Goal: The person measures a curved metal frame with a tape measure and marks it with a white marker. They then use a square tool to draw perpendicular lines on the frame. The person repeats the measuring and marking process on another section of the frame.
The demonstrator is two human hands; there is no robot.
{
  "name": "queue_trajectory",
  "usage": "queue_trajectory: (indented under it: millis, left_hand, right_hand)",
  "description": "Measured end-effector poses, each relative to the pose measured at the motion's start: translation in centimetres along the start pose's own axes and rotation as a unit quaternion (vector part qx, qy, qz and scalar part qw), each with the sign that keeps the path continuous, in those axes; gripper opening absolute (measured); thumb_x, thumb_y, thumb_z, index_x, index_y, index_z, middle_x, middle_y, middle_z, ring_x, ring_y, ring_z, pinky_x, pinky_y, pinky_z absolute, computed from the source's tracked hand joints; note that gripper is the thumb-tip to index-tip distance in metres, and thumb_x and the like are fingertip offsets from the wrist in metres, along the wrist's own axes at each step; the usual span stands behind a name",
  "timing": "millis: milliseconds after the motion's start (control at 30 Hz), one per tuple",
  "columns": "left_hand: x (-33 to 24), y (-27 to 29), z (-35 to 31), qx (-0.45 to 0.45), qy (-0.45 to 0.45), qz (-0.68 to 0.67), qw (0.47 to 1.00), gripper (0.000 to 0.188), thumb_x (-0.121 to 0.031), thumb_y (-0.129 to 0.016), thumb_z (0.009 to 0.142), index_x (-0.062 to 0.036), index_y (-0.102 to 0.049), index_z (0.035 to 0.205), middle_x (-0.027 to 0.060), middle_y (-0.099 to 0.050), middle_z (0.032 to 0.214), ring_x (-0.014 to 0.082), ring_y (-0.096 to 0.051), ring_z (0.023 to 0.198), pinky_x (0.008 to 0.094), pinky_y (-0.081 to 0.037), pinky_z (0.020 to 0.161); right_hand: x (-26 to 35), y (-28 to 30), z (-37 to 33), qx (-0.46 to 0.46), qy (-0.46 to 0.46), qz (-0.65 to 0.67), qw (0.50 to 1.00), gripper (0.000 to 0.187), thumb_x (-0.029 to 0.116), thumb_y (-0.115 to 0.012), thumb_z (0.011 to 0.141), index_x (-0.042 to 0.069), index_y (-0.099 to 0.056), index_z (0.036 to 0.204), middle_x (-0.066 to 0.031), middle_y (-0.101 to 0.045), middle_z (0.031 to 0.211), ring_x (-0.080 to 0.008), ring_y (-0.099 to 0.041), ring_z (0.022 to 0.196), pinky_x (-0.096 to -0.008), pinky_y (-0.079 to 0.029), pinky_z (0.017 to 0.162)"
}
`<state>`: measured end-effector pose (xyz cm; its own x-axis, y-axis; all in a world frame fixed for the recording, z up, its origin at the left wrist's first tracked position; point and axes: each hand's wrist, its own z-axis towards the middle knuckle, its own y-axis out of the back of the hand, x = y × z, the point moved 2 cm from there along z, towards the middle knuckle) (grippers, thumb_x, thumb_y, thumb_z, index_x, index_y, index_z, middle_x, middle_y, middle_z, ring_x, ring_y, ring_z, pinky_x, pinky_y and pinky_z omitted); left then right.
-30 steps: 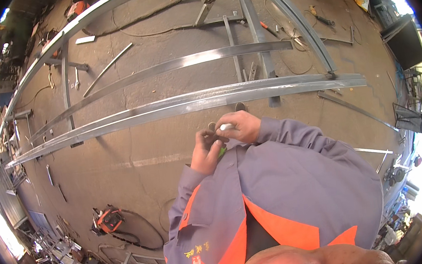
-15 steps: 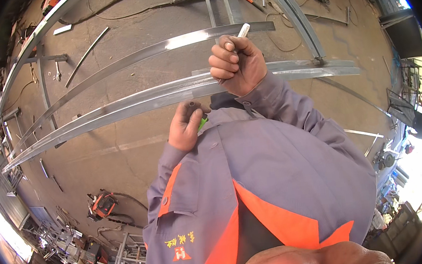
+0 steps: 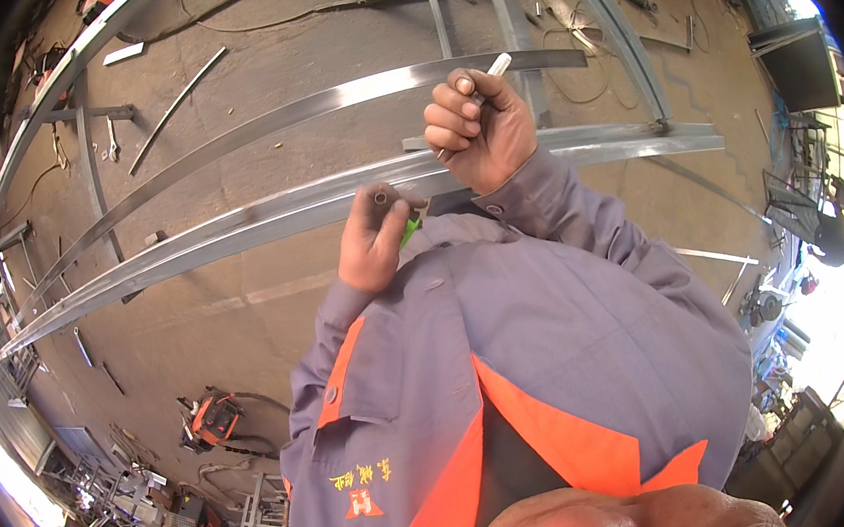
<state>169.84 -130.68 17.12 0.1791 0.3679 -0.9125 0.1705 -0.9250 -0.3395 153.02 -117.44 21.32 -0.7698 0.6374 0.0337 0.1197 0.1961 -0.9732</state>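
Observation:
My right hand (image 3: 482,128) is closed in a fist round a slim white marker-like stick (image 3: 499,64). Its white end sticks out past the thumb, and a thin tip shows below the little finger. Lower and to the left, in front of my jacket, my left hand (image 3: 372,240) has its fingers curled. A bit of bright green (image 3: 410,230) peeks out from under these fingers; most of that thing is hidden. A small dark ring shape (image 3: 380,199) shows at the fingertips. Beyond both hands run long grey metal bars (image 3: 238,222), and a thinner flat strip (image 3: 347,93) lies farther out.
Another metal beam (image 3: 613,36) slants at the far right, and a curved one (image 3: 56,90) runs along the left. A red-and-black machine (image 3: 217,418) with a hose sits at the lower left. A wrench (image 3: 113,140) and a loose rod (image 3: 173,110) lie on the floor.
My left hand has risen a little, and the ring shape at its fingertips shows more clearly. The white stick leans farther right. The far beams have shifted slightly right in view.

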Motion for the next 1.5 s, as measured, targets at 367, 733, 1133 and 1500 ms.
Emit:
queue_trajectory:
  millis: [367, 733, 1133, 1500]
  left_hand:
    - [-9.3, 9.4, 0.9, -0.066, -0.055, 0.215, 0.973, 0.023, -0.024, -0.064, 0.105, -0.0028, -0.056, 0.104, 0.013, -0.073, 0.084, 0.025, -0.068, 0.073, 0.0371, -0.054, 0.069]
    - [-13.3, 9.9, 5.2, -0.074, -0.046, 0.39, 0.917, 0.035, -0.038, -0.067, 0.1, -0.0051, -0.059, 0.093, 0.0182, -0.068, 0.076, 0.041, -0.067, 0.071, 0.0458, -0.051, 0.062]
    - [-9.5, 7.3, 14.7, -0.062, 0.083, 0.361, 0.927, 0.041, -0.042, -0.069, 0.099, -0.0023, -0.063, 0.091, 0.0181, -0.066, 0.075, 0.0361, -0.064, 0.067, 0.0425, -0.051, 0.063]
    - [-2.0, 13.0, 18.6, -0.1, 0.241, 0.13, 0.957, 0.042, -0.037, -0.062, 0.105, 0.0031, -0.073, 0.098, 0.0081, -0.073, 0.087, 0.0119, -0.064, 0.079, 0.0283, -0.051, 0.072]
  right_hand:
    - [-11.2, -3.5, 5.2, -0.005, 0.001, -0.061, 0.998, 0.022, 0.023, -0.054, 0.105, 0.005, -0.06, 0.093, -0.0023, -0.051, 0.076, -0.0109, -0.041, 0.055, -0.0283, -0.034, 0.053]
    - [-10.8, -3.4, 9.7, -0.005, -0.015, -0.083, 0.996, 0.022, 0.024, -0.055, 0.104, 0.005, -0.055, 0.091, -0.002, -0.048, 0.078, -0.0099, -0.042, 0.055, -0.025, -0.035, 0.05]
    - [-2.7, 0.5, 13.8, -0.078, -0.059, -0.193, 0.976, 0.012, 0.018, -0.057, 0.096, 0.008, -0.054, 0.091, -0.0016, -0.047, 0.079, -0.0105, -0.041, 0.064, -0.0251, -0.038, 0.062]
    - [11.5, 5.0, 31.4, -0.152, 0.063, -0.602, 0.781, 0.024, 0.029, -0.064, 0.102, 0.008, -0.072, 0.107, -0.0008, -0.063, 0.079, -0.0112, -0.056, 0.064, -0.0265, -0.045, 0.059]
